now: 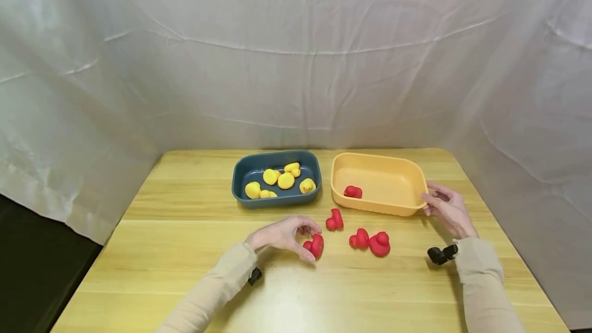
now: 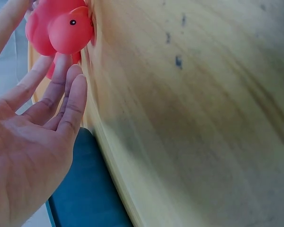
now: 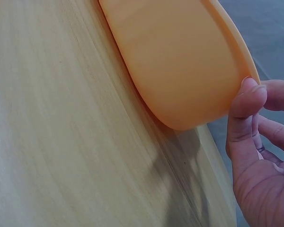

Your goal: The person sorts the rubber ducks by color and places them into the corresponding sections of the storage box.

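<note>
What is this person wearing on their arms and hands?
Both arms are in long beige sleeves reaching the wrists. The left hand and right hand are bare, with no gloves. A small black camera is strapped at the right wrist; another black device shows under the left.

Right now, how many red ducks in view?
5. One in the orange tray at; four on the table, and one at the left hand's fingertips.
</note>
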`<control>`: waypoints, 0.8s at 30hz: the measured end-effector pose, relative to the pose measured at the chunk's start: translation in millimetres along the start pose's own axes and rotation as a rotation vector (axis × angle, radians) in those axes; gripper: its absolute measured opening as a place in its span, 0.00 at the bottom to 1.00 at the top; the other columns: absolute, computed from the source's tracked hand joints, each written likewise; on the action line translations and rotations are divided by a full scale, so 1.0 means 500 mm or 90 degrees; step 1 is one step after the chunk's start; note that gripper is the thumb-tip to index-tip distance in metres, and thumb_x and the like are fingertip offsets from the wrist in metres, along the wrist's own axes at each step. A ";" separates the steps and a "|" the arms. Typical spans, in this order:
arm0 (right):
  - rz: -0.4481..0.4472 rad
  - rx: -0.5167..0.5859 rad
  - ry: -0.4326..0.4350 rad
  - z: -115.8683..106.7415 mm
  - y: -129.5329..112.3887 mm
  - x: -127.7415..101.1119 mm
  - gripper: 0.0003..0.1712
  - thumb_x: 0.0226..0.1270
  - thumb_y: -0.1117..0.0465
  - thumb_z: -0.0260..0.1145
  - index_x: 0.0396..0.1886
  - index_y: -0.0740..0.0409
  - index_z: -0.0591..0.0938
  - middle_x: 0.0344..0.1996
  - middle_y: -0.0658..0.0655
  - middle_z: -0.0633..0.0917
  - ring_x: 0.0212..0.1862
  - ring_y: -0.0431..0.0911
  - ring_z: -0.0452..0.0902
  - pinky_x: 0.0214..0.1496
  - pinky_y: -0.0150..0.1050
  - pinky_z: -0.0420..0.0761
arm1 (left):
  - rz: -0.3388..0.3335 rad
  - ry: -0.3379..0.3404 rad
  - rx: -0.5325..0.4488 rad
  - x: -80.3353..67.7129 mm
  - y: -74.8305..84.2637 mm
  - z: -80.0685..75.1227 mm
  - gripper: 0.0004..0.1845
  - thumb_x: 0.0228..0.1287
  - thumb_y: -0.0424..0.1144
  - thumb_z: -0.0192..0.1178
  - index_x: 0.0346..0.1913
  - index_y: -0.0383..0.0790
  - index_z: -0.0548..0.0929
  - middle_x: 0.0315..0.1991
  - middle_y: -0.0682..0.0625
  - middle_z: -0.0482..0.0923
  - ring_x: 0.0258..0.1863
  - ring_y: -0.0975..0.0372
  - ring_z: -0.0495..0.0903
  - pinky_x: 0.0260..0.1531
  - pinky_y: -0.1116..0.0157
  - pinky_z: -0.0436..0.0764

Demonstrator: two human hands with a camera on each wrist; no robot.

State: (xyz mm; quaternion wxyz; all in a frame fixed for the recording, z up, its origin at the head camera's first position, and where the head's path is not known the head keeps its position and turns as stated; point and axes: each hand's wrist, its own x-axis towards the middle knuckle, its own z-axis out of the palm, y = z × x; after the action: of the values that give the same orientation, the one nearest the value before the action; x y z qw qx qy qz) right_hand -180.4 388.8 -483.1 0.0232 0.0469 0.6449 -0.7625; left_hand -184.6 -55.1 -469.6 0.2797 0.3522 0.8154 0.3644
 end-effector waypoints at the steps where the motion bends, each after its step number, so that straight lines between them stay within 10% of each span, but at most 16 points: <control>1: 0.001 -0.001 0.001 0.001 0.000 0.000 0.21 0.70 0.70 0.64 0.60 0.57 0.73 0.31 0.48 0.81 0.26 0.39 0.80 0.27 0.29 0.84 | -0.001 0.001 -0.002 0.000 -0.001 0.001 0.33 0.50 0.41 0.80 0.59 0.39 0.80 0.50 0.52 0.81 0.49 0.59 0.77 0.51 0.72 0.78; 24: -0.001 0.009 -0.005 0.002 0.000 0.000 0.25 0.72 0.71 0.62 0.66 0.64 0.67 0.30 0.47 0.82 0.25 0.39 0.79 0.26 0.28 0.82 | -0.022 0.001 -0.010 0.005 -0.008 0.005 0.23 0.55 0.41 0.77 0.53 0.42 0.82 0.42 0.56 0.80 0.42 0.64 0.76 0.44 0.74 0.77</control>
State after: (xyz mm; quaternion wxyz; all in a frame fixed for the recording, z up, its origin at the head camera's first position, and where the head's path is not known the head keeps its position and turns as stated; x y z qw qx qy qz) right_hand -180.7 387.6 -483.0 0.0248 0.0435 0.6391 -0.7675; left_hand -185.7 -54.1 -474.8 0.2878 0.3355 0.8188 0.3663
